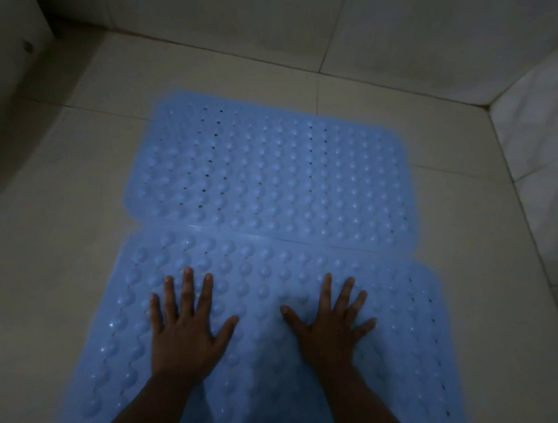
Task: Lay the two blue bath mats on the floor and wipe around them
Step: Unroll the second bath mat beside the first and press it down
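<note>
Two blue bath mats with raised bumps and small holes lie flat on the pale tiled floor. The far mat [274, 173] sits toward the back wall. The near mat [404, 345] lies right against its front edge and runs out of the bottom of the frame. My left hand [186, 329] presses flat on the near mat, fingers spread. My right hand [330, 330] lies flat on the same mat to the right, fingers spread too. Neither hand holds anything.
The tiled floor [63, 223] shows bare strips to the left, right and behind the mats. Tiled walls rise at the back [291, 16] and at the right [554, 137]. A dark raised edge [12, 80] runs along the left. The light is dim.
</note>
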Action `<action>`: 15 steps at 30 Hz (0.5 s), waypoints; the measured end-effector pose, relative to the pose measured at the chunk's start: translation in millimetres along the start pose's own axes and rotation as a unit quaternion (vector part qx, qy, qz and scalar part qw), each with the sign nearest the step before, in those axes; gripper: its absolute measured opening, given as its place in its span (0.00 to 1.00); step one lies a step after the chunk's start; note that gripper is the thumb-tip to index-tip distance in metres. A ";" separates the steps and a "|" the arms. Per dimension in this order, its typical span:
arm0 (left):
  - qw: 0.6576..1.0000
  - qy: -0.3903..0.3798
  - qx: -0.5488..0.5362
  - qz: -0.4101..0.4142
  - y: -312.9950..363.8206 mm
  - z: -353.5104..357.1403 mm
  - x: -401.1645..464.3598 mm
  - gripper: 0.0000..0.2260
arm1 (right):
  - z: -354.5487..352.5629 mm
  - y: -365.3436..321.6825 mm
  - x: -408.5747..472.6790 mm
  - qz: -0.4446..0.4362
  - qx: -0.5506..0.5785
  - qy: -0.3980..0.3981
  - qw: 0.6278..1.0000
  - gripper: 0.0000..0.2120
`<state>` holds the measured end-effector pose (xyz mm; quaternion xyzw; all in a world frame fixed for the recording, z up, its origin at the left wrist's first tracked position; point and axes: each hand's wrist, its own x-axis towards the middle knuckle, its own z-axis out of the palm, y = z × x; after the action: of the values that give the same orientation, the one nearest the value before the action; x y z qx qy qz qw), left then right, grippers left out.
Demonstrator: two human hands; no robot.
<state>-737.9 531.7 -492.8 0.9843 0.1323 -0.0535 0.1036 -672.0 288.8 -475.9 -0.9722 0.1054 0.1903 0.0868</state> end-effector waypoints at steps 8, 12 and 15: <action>1.000 0.007 0.008 -0.013 -5.2 0.9 -3.1 0.41 | 0.6 0.3 -0.3 -0.017 0.003 0.008 1.000 0.54; 1.000 -0.002 0.009 -0.010 -9.7 0.9 -4.0 0.41 | -4.3 -4.0 -4.7 -0.014 0.006 -0.014 1.000 0.54; 1.000 -0.009 0.001 -0.005 -8.0 1.6 -2.0 0.41 | -10.1 -2.9 -5.3 -0.007 0.020 -0.030 0.999 0.54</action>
<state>-742.1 538.4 -495.6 0.9832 0.1366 -0.0627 0.1035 -672.5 290.5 -464.2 -0.9650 0.0993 0.2162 0.1107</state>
